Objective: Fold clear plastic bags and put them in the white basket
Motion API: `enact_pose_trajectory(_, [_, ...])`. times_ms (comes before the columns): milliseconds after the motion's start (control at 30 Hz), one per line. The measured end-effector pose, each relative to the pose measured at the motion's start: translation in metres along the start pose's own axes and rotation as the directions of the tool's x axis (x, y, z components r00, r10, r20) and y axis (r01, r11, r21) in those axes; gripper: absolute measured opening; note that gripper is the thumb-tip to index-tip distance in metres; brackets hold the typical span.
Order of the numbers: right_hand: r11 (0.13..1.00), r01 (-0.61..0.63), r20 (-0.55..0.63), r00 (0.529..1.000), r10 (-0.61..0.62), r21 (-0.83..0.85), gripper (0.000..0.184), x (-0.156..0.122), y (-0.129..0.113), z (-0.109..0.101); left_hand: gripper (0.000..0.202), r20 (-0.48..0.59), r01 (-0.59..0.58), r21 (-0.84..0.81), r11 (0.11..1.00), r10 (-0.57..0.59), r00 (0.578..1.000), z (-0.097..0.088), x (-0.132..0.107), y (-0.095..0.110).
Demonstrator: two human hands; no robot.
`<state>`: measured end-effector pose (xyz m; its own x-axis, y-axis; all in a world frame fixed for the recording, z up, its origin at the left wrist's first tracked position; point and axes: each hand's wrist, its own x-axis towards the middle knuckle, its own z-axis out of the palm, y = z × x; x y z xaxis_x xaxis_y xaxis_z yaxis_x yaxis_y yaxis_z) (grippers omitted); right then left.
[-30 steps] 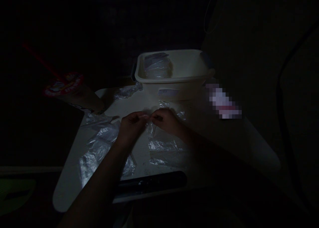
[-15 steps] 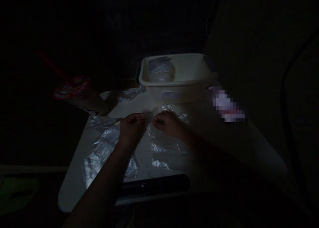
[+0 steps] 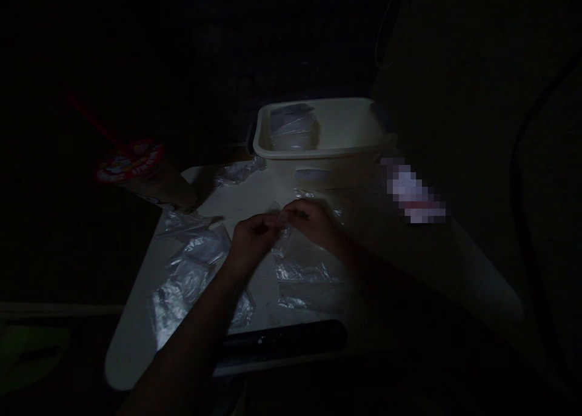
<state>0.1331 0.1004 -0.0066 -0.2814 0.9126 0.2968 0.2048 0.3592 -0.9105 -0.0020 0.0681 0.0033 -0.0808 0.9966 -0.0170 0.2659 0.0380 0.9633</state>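
The scene is very dark. My left hand and my right hand meet over a pale table, each pinching the top edge of a small clear plastic bag that hangs between them. More clear plastic bags lie crumpled on the table to the left of my left forearm. Other flat bags rest just below my right wrist. What the pinched bag contains cannot be made out.
A cream plastic tub stands behind my hands with plastic bags stacked in its left end. A cup with a red lid and straw stands at the far left. A long dark object lies along the table's near edge.
My hands drew apart about half a second ago, then came together again and shifted slightly right. The small bag stays pinched between them.
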Motion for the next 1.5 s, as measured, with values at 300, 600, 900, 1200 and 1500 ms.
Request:
enact_pose_trajectory(300, [0.999, -0.049, -0.007, 0.999, 0.049, 0.010, 0.009, 0.0007, 0.0048, 0.0005, 0.009, -0.001, -0.001, 0.051, 0.999, 0.001, 1.000, -0.0016, 0.0020, -0.0020])
enact_pose_trajectory(600, [0.999, -0.046, 0.028, 0.999, 0.045, 0.018, 0.009, 0.0008, 0.0014, 0.0004, 0.007, 0.000, -0.006, 0.000, 1.000, 0.006, 1.000, 0.0003, 0.0036, -0.0037])
enact_pose_trajectory(900, [0.998, -0.064, 0.007, 0.998, 0.064, 0.016, 0.010, 0.0004, -0.0011, -0.0005, 0.011, 0.018, 0.015, 0.017, 1.000, -0.015, 1.000, -0.0014, 0.0002, -0.0022])
enact_pose_trajectory(1200, [0.994, -0.064, 0.014, 0.998, 0.063, 0.085, 0.011, 0.0010, 0.0019, 0.0004, 0.016, 0.008, 0.010, 0.044, 0.999, -0.011, 1.000, -0.0005, -0.0009, 0.0005])
enact_pose_trajectory(1500, [0.996, -0.072, -0.052, 0.996, 0.075, 0.060, 0.012, 0.0005, -0.0003, -0.0006, 0.010, 0.066, -0.027, 0.105, 0.994, 0.020, 0.998, -0.0019, 0.0010, -0.0029])
